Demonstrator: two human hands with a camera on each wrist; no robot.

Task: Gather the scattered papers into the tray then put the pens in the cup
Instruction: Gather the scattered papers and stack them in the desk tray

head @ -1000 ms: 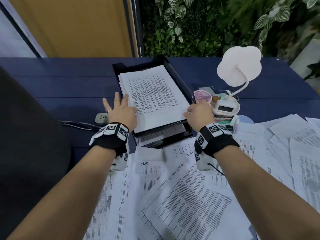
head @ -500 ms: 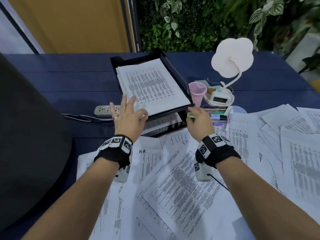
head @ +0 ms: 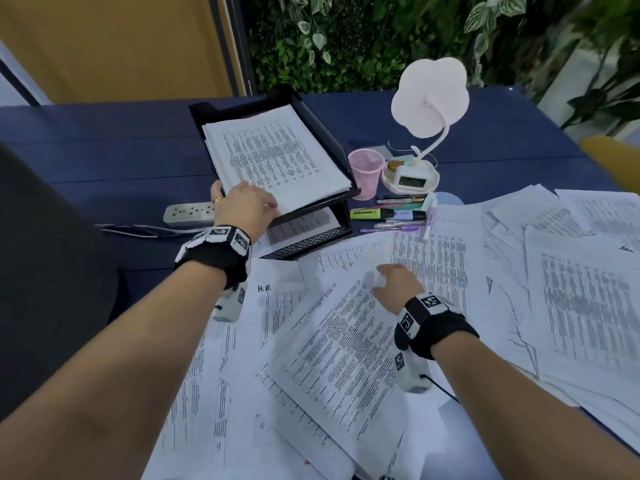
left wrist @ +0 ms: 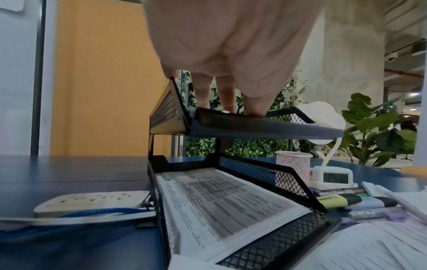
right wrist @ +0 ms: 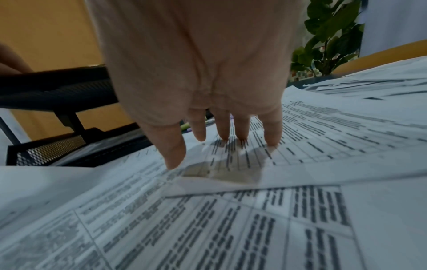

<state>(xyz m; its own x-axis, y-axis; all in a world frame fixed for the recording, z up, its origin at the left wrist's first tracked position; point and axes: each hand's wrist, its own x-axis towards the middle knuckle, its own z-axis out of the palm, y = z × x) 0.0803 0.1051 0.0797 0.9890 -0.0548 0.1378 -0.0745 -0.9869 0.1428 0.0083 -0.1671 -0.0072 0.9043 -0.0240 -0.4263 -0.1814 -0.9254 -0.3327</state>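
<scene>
Since a second ago our right hand [head: 394, 284] has left the tray [head: 341, 152] for the loose papers [head: 346, 341] in front of it, fingers straight on a sheet. Our left hand [head: 247, 206] lies relaxed on the tray's stack. We're mid-gathering; next, pinch a sheet. Pens [head: 388, 214] wait beside the tray, by the cup [head: 366, 173].

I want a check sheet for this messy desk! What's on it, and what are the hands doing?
Surface: dark blue table, its near half under loose sheets.
Job's things: two-tier black tray, paper stacks in both tiers; scattered papers unsorted; pens lying beside the empty pink cup.
Clutter: white desk lamp with clock base; power strip.
Grips: left hand rests on the top tier's front corner; right hand spread, fingertips on a sheet.
Cables: power strip lead trails left.
Surroundings: plant wall, yellow panel, yellow chair edge.
</scene>
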